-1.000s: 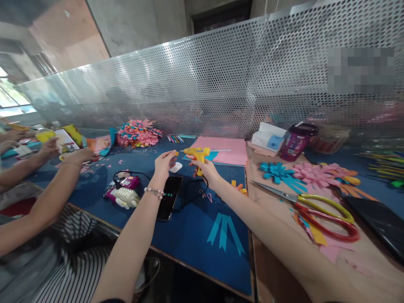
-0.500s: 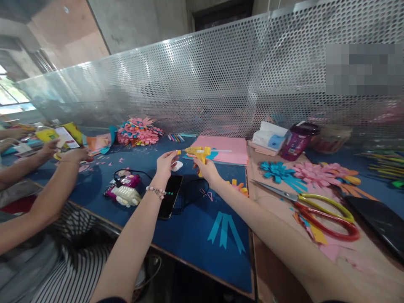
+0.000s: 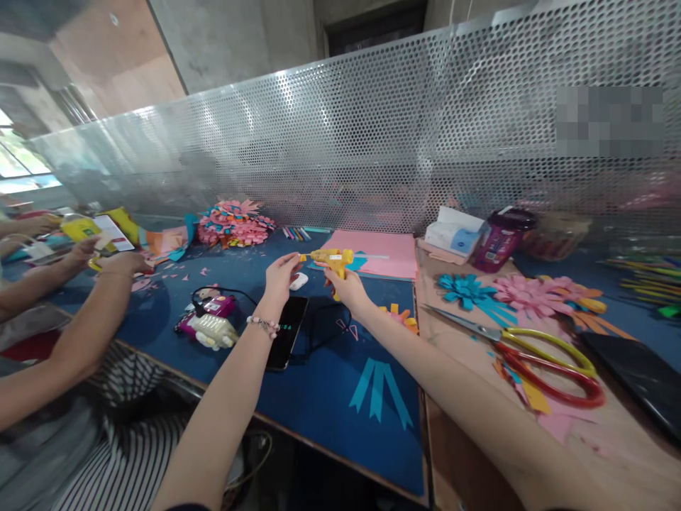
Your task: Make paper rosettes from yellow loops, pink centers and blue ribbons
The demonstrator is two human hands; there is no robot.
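Note:
My right hand (image 3: 345, 287) is wrapped round the handle of a yellow hot glue gun (image 3: 330, 257), whose nozzle points left. A clear glue stick (image 3: 372, 256) sticks out of its back end. My left hand (image 3: 281, 277) pinches a small yellow-orange paper piece (image 3: 303, 257) right at the nozzle; whether the two touch, I cannot tell. Below my left wrist lies a black phone (image 3: 290, 333), beside a small white case (image 3: 299, 282). Blue paper strips with notched ends (image 3: 377, 390) rest on the blue table, and an orange paper flower (image 3: 400, 317) is partly hidden by my right forearm.
Large red-and-yellow-handled scissors (image 3: 553, 362) lie at right near blue (image 3: 462, 287) and pink paper flowers (image 3: 526, 292). Pink paper sheets (image 3: 388, 245) and a purple cup (image 3: 503, 241) stand further back. At left, a co-worker's hands (image 3: 120, 262) hold scissors. A perforated metal screen (image 3: 340, 142) borders the table.
The glue gun has shifted very slightly left, its nozzle now closer to the paper piece in my left hand. Both hands keep their holds.

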